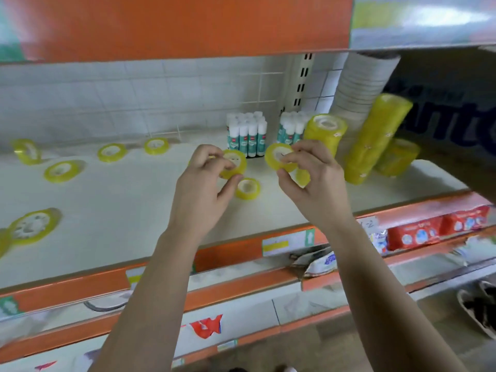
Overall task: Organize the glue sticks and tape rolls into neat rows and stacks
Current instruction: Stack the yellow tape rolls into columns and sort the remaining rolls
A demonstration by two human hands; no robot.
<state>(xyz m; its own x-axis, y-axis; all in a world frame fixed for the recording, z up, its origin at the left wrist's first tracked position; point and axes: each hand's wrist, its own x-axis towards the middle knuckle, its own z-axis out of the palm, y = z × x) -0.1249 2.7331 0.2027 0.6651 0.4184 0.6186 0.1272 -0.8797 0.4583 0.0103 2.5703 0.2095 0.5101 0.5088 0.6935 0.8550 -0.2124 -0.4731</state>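
- Head view, hard to make out: the whole picture is blurred, so the print on the glue sticks (247, 135) cannot be read. A yellow piece (302, 178) below the right hand's (308, 181) thumb may be a second roll, but I cannot tell.
- Head view, hidden: the fingers of the left hand (204, 181) cover the near side of the left roll (234, 163).
- Head view, tape: the rolls are small yellow see-through rings with white cores. The left roll and the right roll (277, 155) are held up above the shelf (120, 210), faces toward the camera.
- A loose roll (247, 187) lies flat on the shelf just below and between the two hands. Scattered rolls (62, 171) lie well apart to the left of the left hand.
- Beyond the right hand an upright stack (326, 132) of rolls stands. Further right a taller stack (375, 138) leans, with a short stack (397, 158) lying beside it.
- Head view, glue: white-capped sticks with teal and white labels stand upright in two tight blocks behind the hands. One is past the left roll, and the second block (291, 128) is past the right roll.
- Head view, hands: both forearms reach forward over the shelf edge. The left hand pinches its roll by the rim between thumb and curled fingers. The right hand pinches its roll the same way, with the thumb underneath. The two hands are near each other and not touching.
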